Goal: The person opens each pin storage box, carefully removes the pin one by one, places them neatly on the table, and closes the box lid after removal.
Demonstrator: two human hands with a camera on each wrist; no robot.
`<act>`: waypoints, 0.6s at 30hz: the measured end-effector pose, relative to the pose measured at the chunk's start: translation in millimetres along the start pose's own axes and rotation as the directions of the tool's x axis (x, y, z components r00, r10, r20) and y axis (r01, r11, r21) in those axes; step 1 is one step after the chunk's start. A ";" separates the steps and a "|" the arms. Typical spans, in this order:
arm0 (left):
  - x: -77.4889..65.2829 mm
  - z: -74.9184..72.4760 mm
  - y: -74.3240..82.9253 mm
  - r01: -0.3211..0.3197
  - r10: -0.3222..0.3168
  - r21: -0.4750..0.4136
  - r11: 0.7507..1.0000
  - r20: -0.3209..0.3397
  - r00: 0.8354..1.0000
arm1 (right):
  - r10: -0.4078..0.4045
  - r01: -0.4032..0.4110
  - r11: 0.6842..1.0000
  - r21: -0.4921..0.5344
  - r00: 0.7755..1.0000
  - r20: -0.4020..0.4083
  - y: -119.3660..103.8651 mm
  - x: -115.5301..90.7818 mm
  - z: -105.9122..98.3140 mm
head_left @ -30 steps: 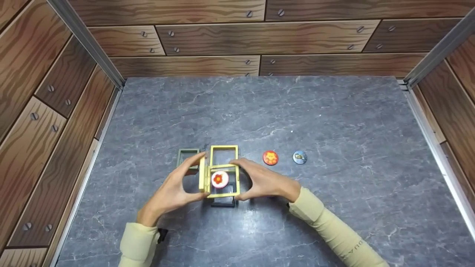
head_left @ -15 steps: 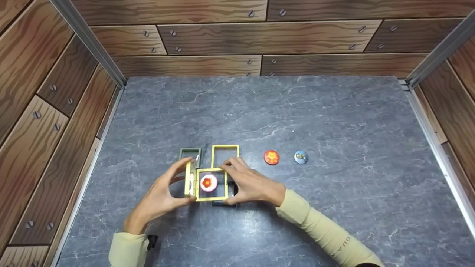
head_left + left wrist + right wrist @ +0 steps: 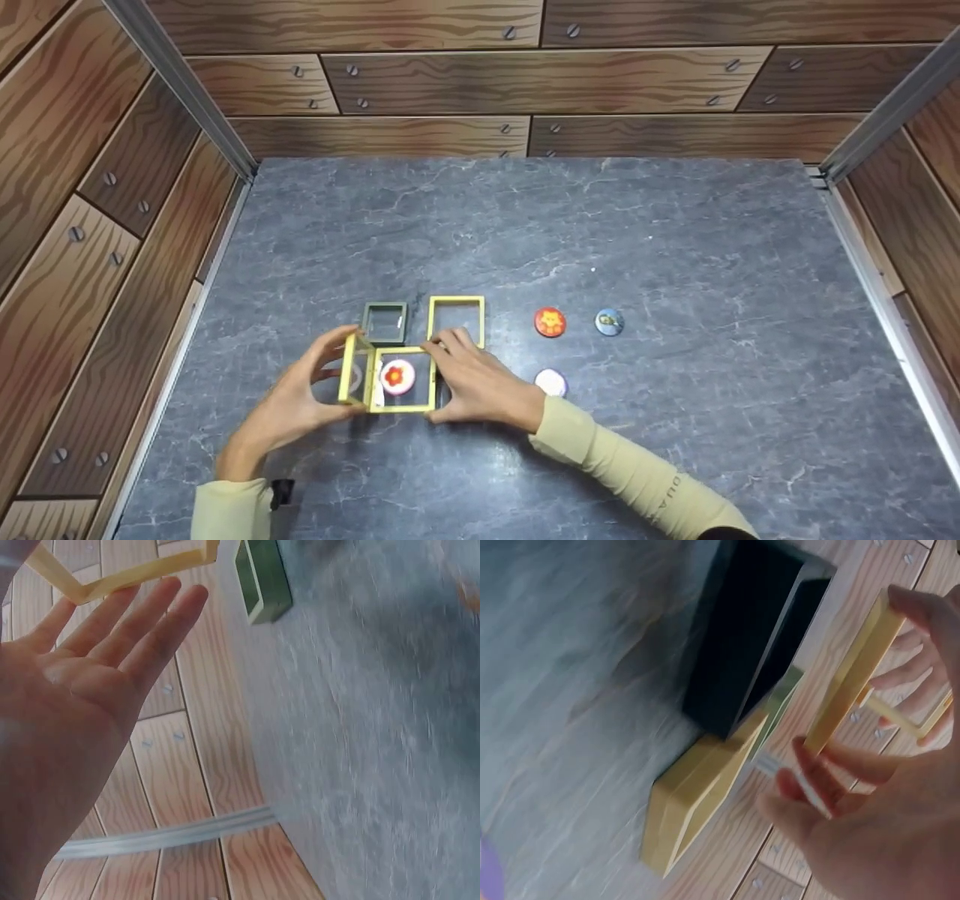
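Observation:
In the head view, a yellow hinged display frame [image 3: 402, 409] is held up over the table, its two halves spread like a book. Against its clear right half sits a round white badge with a red flower [image 3: 397, 376]. My left hand [image 3: 296, 394] grips the raised left half between thumb and fingers. The right half is pinched at its top and bottom edges by my right hand [image 3: 480, 386]. The right wrist view shows this half edge-on as a yellow bar [image 3: 851, 667]. Long straight fingers [image 3: 150, 637] touch the yellow edge in the left wrist view.
A green frame [image 3: 366, 322] and a second yellow frame [image 3: 456, 299] lie behind the hands. The right wrist view also shows a black frame [image 3: 742, 637]. To the right lie an orange badge [image 3: 550, 322], a blue badge [image 3: 609, 322] and a whitish one [image 3: 551, 382].
Both hands have carried the yellow frame left and slightly toward me. Its left half has tilted further outward. The whitish badge has come out from behind my right arm.

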State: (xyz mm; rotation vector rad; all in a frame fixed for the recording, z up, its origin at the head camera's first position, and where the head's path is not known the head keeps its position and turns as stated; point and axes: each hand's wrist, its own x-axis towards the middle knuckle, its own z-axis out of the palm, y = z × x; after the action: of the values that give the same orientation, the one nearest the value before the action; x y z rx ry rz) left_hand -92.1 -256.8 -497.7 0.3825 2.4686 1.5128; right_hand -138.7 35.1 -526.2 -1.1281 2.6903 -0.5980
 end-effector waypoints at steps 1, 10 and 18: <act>-1.3 -2.8 -0.3 0.011 -0.011 0.002 1.000 0.002 1.000 | 0.007 -0.007 1.000 -0.008 1.000 -0.008 -3.4 1.6 1.9; -4.6 -11.9 -3.0 0.048 -0.049 0.014 0.999 0.042 0.998 | 0.047 -0.053 0.996 -0.074 0.996 -0.075 -24.2 11.4 17.9; -5.0 -11.3 -11.5 0.085 -0.087 0.056 0.995 0.041 0.995 | 0.064 -0.075 0.985 -0.157 0.995 -0.076 -35.0 20.9 29.4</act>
State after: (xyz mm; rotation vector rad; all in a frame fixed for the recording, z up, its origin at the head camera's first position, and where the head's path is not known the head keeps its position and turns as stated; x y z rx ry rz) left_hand -92.3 -272.9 -502.7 0.3109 2.4634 1.3922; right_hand -121.9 -10.9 -537.9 -1.0627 2.8688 -0.4249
